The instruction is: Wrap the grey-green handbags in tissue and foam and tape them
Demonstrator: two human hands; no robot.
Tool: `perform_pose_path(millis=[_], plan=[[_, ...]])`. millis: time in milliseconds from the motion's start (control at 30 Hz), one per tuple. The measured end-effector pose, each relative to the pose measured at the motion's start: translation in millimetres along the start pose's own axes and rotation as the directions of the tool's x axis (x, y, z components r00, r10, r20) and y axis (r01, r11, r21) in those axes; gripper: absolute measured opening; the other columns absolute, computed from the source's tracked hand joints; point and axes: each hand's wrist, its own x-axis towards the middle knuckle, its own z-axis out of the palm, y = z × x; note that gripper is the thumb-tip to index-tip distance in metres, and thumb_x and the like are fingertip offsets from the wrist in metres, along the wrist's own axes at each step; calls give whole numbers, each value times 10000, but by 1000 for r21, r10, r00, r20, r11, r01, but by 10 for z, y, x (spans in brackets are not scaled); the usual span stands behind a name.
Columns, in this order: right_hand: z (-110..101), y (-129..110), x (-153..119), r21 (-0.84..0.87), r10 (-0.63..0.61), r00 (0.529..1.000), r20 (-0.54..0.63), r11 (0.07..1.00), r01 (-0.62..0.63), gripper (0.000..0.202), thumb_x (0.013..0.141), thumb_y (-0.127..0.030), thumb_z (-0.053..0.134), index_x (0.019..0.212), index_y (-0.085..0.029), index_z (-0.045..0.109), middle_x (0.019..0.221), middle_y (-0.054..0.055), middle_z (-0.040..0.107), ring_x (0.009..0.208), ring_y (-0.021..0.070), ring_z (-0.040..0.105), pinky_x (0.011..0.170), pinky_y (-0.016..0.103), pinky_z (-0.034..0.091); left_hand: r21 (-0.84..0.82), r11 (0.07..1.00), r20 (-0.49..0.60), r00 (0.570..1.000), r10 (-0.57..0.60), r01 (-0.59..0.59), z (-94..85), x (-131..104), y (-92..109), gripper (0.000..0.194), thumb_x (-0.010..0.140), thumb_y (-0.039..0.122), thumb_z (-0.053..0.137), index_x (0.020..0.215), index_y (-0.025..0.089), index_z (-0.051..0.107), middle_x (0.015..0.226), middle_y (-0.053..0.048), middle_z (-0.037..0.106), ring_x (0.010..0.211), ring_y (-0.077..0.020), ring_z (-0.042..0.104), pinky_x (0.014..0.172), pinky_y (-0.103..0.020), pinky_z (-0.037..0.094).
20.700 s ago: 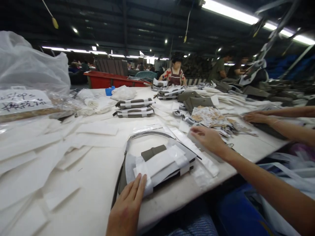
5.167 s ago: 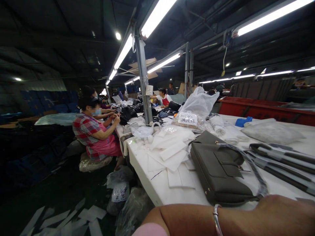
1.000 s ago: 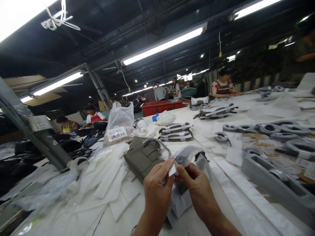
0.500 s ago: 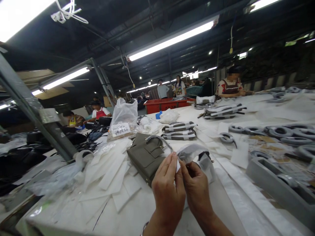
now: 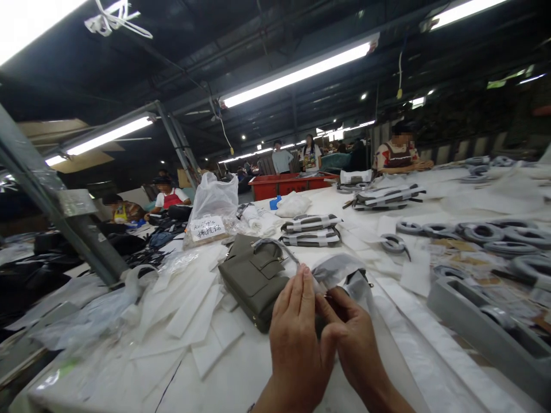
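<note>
An olive-grey handbag (image 5: 249,274) lies tilted on the table in front of me, its handle (image 5: 282,245) curving toward my fingers. My left hand (image 5: 299,338) has its fingers straight and pressed together against the handle's end, just right of the bag. Close beside it, my right hand (image 5: 355,335) is closed with curled fingertips at the same spot. What lies right between the fingertips is mostly hidden. Beyond the right hand rests a piece in translucent white wrapping (image 5: 338,267) with a dark end.
Loose white paper strips (image 5: 193,307) cover the table's left side. Wrapped strap bundles (image 5: 310,230) lie behind the bag, near a labelled plastic bag (image 5: 210,212). At right stand a grey tape dispenser (image 5: 486,332) and several grey coils (image 5: 482,232). People sit working farther back.
My left fingers have flattened over the handle, and the white slip seen between them is now covered. The right hand has turned slightly, its thumb side nearer the left. The view has shifted slightly.
</note>
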Motion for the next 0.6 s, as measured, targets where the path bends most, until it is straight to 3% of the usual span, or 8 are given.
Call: perform_pose_path(millis=[133,200,300,433,500,567,600], plan=[[-115,-55,9,26,67,996,64,997,-68,288,734,-416,822,877,-180,739,766,28,692,741,185,615,700,272,502,-263,956,145,985,-93,129,-224,161,-153,416,978,315,491,1369,181,549,1330,-105,634,1228,-227,586,1050,-354,475],[-153,-73,10,15,72,993,95,997,-74,286,754,-421,808,878,-170,748,733,30,691,694,169,595,642,257,479,-371,895,276,950,-147,247,-303,280,-252,397,921,292,591,1313,226,595,1242,-70,684,1141,-216,634,1006,-330,496],[-165,-116,-19,-25,63,993,97,998,-60,306,767,-433,795,899,-160,759,743,37,703,675,162,602,604,248,465,-512,780,475,875,-91,359,-351,436,-345,343,875,292,646,1211,228,642,1162,-49,707,1075,-212,653,968,-306,500],[-244,-213,-70,-207,2,997,77,978,14,254,797,-423,762,818,-170,758,739,39,718,681,187,655,643,280,508,-559,675,578,810,-100,482,-327,483,-338,261,860,343,652,1073,193,661,1053,-49,718,989,-213,664,914,-293,503],[-453,-259,-52,-424,-132,988,82,892,154,200,853,-393,705,842,-203,768,797,39,738,764,207,682,737,313,529,-546,610,616,769,-172,574,-300,444,-346,338,845,419,661,1084,181,645,1012,-52,719,926,-217,672,832,-283,524],[-850,-300,-19,-665,-298,954,42,704,249,189,901,-366,644,969,-240,766,973,51,753,940,233,683,899,366,510,-533,542,633,731,-254,650,-267,398,-386,441,821,498,667,1113,170,626,962,-52,720,850,-219,674,741,-274,534],[-1115,-319,-6,-770,-378,926,-4,592,238,217,909,-361,626,1045,-247,750,1072,62,741,1034,248,663,973,399,480,-529,520,633,720,-284,670,-248,379,-412,483,803,528,675,1121,169,622,943,-51,720,825,-220,674,711,-270,535]])
